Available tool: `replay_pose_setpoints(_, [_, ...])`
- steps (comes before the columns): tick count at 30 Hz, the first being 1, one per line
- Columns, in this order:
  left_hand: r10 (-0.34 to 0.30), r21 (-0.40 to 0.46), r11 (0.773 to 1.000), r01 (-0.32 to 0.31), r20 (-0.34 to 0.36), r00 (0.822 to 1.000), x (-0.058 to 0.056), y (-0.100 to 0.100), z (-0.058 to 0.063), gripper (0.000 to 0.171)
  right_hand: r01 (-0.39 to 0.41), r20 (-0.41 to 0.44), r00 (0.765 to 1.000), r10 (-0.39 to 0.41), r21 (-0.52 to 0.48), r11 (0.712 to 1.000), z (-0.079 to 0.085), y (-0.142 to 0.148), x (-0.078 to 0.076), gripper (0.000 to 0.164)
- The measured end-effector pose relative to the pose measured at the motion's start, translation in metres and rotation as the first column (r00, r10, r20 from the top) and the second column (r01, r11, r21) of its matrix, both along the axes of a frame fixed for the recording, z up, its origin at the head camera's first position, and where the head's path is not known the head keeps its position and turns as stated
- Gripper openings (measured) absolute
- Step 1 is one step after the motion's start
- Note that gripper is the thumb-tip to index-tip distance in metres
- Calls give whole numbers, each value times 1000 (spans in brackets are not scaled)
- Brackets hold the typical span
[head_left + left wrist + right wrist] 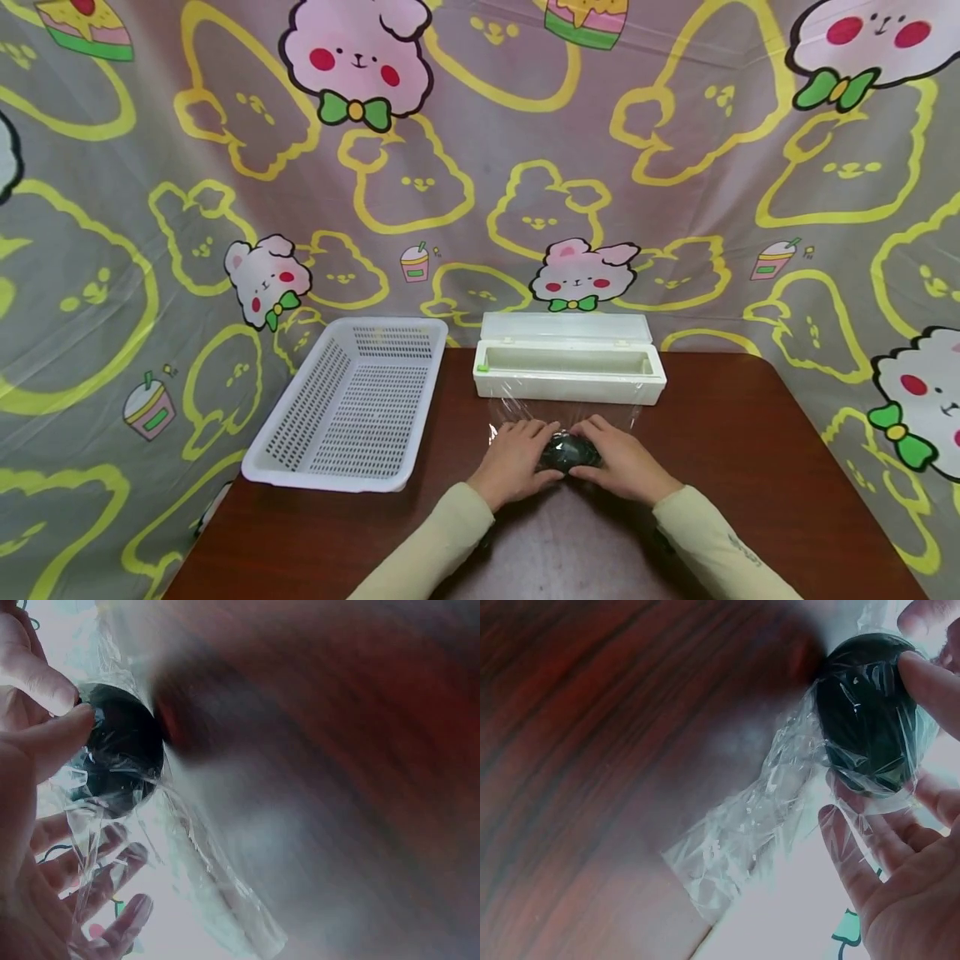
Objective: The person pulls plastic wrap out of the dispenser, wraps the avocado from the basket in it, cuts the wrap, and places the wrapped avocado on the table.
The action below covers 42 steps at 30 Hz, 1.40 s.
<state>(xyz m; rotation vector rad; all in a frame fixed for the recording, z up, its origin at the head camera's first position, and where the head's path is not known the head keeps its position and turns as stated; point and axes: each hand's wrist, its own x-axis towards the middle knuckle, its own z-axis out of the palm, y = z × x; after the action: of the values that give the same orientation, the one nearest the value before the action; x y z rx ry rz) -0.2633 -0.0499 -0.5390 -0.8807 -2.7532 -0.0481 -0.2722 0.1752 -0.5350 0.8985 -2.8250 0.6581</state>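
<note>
Between both hands lies a dark green, nearly black, rounded object [567, 452], smooth and glossy, with clear cling film over it. My left hand [514, 458] holds its left side, and my right hand [624, 460] holds the right. In the left wrist view, the thumb presses on the dark object [124, 746] while the other fingers spread behind the film. From the right wrist, the dark object [866, 712] shows creased film across its surface, with the right thumb on it. Crumpled cling film [742, 832] trails off to the side over the table.
A white cling film box [570, 390] with its lid raised stands just beyond the hands, film stretching from its front. To the left sits a white perforated plastic basket [251, 467]. Behind the brown table [720, 433] hangs a patterned cloth [480, 150].
</note>
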Motion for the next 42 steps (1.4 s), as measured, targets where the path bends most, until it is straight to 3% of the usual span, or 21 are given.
replay_pose_setpoints(2, [2,6,1000,-2,-25,1000,-1,0,-1,67,-5,-8,1000,5,-2,1000,1,0,-1,52])
replay_pose_setpoints(6, [-3,13,1000,3,-22,1000,-1,2,0,58,-15,-29,999,14,-10,1000,2,1,-2,51])
replay_pose_setpoints(13, [3,20,1000,-3,-11,1000,-2,1,-4,55,-18,-83,996,17,-20,1000,-2,-1,-6,58])
replay_pose_setpoints(21, [-5,18,1000,4,25,1000,-2,-2,-6,59,-31,-61,998,28,-39,999,-4,-2,-7,55])
replay_pose_setpoints(26, [-1,8,1000,2,-32,999,-7,-1,-6,68,-46,-55,998,44,-25,999,-2,0,-11,53])
replay_pose_setpoints(31, [-10,9,1000,11,-93,996,-10,0,-7,57,-53,-51,997,51,-27,998,-2,1,-13,52])
replay_pose_setpoints(38, [-1,10,1000,1,-14,1000,-9,1,-3,55,-12,7,1000,13,-71,997,-3,-1,-11,56])
replay_pose_setpoints(42, [-5,4,1000,5,-15,1000,-9,1,-3,56,-7,13,1000,8,-72,997,-5,-1,-11,58])
